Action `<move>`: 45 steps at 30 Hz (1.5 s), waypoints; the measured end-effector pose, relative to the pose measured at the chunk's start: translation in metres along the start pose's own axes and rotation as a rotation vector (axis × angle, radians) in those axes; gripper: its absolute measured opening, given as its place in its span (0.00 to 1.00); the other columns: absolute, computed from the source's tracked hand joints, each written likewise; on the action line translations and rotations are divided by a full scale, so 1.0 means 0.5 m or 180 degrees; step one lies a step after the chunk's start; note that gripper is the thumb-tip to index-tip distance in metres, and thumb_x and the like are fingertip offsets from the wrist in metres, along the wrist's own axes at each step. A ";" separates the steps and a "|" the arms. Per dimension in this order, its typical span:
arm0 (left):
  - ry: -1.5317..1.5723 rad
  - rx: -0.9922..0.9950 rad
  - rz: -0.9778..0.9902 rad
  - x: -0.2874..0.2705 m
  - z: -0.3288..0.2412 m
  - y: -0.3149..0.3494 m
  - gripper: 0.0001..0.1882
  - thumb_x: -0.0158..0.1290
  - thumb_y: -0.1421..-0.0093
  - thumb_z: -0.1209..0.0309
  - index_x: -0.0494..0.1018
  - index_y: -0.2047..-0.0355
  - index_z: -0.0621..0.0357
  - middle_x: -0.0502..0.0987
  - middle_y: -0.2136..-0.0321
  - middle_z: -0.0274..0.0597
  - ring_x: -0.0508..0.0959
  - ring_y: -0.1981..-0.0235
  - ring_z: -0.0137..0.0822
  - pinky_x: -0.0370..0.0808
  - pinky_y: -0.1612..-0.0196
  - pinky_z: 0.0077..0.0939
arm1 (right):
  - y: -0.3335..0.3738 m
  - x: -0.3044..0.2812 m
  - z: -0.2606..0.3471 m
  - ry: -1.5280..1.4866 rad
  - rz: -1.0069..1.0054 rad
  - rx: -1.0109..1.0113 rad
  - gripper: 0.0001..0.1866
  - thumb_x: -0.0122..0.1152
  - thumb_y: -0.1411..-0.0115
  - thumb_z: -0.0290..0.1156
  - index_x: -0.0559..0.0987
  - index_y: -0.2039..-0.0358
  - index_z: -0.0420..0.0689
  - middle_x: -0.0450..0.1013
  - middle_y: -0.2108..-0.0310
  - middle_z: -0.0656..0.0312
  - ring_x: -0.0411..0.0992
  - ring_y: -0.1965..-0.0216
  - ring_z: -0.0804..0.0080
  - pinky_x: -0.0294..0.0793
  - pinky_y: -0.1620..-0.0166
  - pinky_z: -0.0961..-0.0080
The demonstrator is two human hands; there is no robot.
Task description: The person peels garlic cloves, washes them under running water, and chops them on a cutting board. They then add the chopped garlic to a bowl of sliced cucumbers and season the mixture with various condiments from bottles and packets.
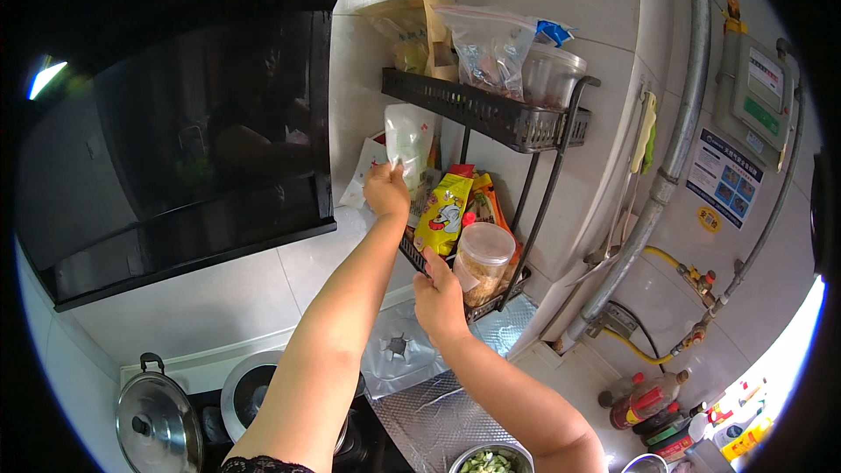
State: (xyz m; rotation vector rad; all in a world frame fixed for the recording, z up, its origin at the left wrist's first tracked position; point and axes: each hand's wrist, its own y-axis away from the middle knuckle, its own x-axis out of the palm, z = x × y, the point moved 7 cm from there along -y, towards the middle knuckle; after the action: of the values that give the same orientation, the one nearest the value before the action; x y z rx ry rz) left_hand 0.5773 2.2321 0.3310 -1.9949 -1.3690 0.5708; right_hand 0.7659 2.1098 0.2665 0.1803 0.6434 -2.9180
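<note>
My left hand [388, 190] is closed on the lower end of a whitish, translucent plastic packet [409, 136], held upright beneath the rack's upper tier. Lower and to the right, my right hand [440, 300] is at the front rim of the black rack's lower tier, one finger stretched upward and nothing seen in its grasp. Whether it touches the rim cannot be made out. Just behind it stand a yellow printed packet [442, 215] and a clear lidded jar [484, 264] of tan, crumbly food. A white printed packet [363, 171] leans behind my left hand.
The rack's upper tier [491, 105] carries a zip bag [486, 44], paper bags and a clear tub [552, 74]. A black glossy panel [193, 158] fills the left. Below are a lidded pot [159, 420], a bowl of chopped greens [491, 460] and bottles [648, 398]; a pipe [670, 166] runs right.
</note>
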 end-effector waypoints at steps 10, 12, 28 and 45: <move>0.0398 -0.0862 0.1351 0.032 0.007 0.040 0.12 0.60 0.46 0.67 0.79 0.68 0.64 0.77 0.80 0.49 0.74 0.80 0.40 0.70 0.72 0.34 | -0.156 -0.066 0.169 0.1336 -0.0302 -0.1447 0.17 0.54 0.47 0.21 0.76 0.56 0.33 0.73 0.55 0.42 0.71 0.51 0.47 0.69 0.47 0.61; 0.0327 -0.0692 0.1212 0.036 0.016 0.042 0.14 0.61 0.47 0.63 0.79 0.69 0.64 0.79 0.77 0.53 0.79 0.75 0.47 0.73 0.68 0.38 | -0.192 -0.079 0.173 0.1743 -0.0618 -0.1620 0.16 0.54 0.50 0.20 0.77 0.59 0.32 0.74 0.60 0.42 0.71 0.54 0.47 0.71 0.50 0.60; -0.1376 -0.0249 0.1947 -0.062 0.035 -0.020 0.20 0.64 0.50 0.59 0.76 0.64 0.61 0.81 0.69 0.50 0.81 0.65 0.46 0.76 0.62 0.39 | -0.291 -0.085 0.165 0.2579 -0.0261 -0.0397 0.21 0.61 0.50 0.23 0.72 0.53 0.38 0.75 0.58 0.42 0.73 0.52 0.49 0.74 0.51 0.62; 0.0134 -0.3160 0.4864 -0.408 -0.220 0.323 0.44 0.32 0.43 0.28 0.68 0.51 0.56 0.75 0.52 0.50 0.78 0.57 0.40 0.75 0.59 0.40 | -0.001 -0.153 0.314 -0.1430 0.0428 -0.0960 0.25 0.55 0.43 0.15 0.66 0.44 0.36 0.74 0.63 0.59 0.72 0.63 0.78 0.72 0.56 0.81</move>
State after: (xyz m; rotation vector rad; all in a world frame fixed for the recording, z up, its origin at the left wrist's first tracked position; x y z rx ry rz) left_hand 0.6821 1.9730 0.2912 -3.6349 0.3669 0.4127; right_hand 0.8275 2.0524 0.4191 -0.4342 0.9276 -2.5576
